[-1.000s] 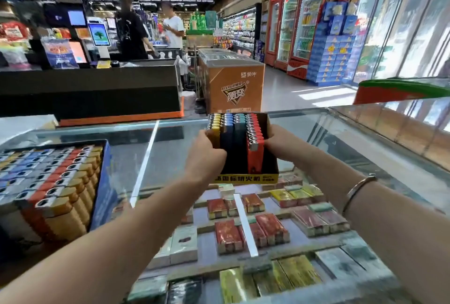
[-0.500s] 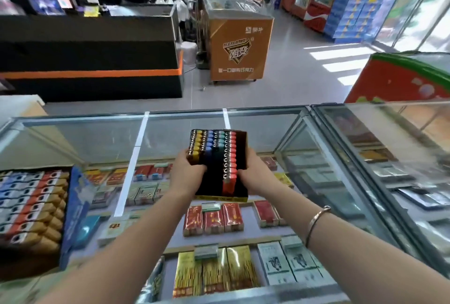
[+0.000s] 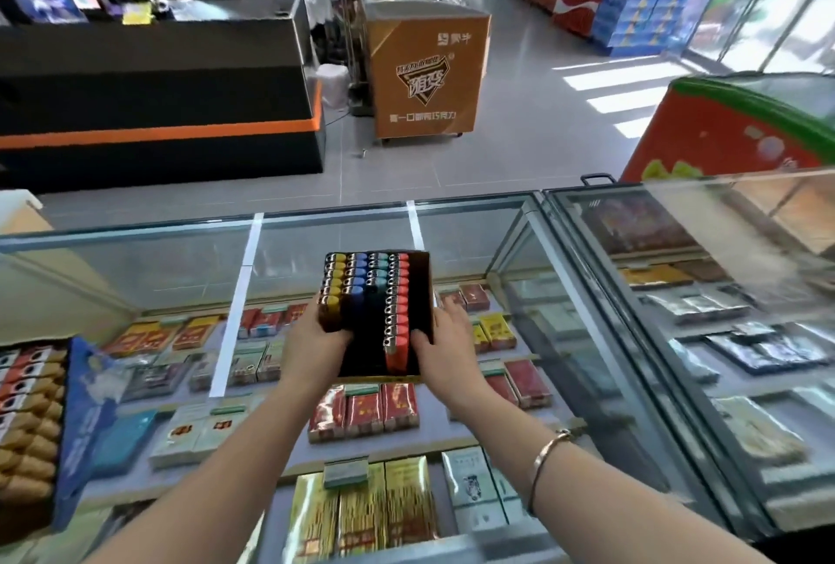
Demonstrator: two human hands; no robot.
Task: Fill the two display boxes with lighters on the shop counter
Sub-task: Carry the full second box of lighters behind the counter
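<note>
Desk top is clear glossy glass with pale metal edge frames, reflections on it; packs under the glass look wrapped in shiny film, some gold foil. Display box in the hands looks like dark matt card with a yellow printed front strip, its lighters smooth glossy plastic in yellow, blue, teal and red with bright metal caps. Bracelet on the right wrist is thin polished metal; floor is smooth grey tile, slightly shiny.
</note>
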